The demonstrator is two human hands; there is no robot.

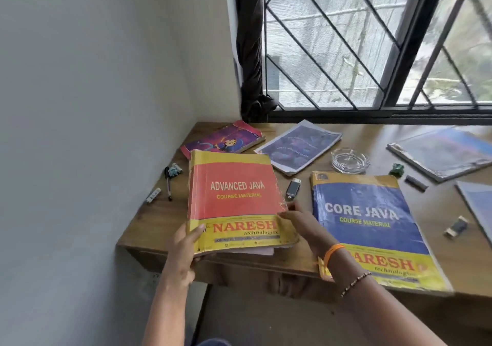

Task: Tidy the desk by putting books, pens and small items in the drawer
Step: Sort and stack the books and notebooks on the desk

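A thick red and yellow "Advanced Java" book [234,196] is tilted up off the wooden desk [298,255] at the left. My left hand [183,247] grips its near left corner. My right hand [298,220] holds its right edge, fingers on the cover. A blue and yellow "Core Java" book [372,228] lies flat to the right, partly under my right wrist. A black pen [168,185] and a small white item [153,195] lie by the wall. A black USB stick [292,188] rests between the two books. No drawer is visible.
At the back lie a purple cartoon-cover book [223,139], a printed booklet [298,145] and a glass ashtray [350,160]. On the right are another booklet [442,151], a green scrap [396,169], a dark stick [415,182] and a small clip [456,226]. A wall bounds the left; a barred window is behind.
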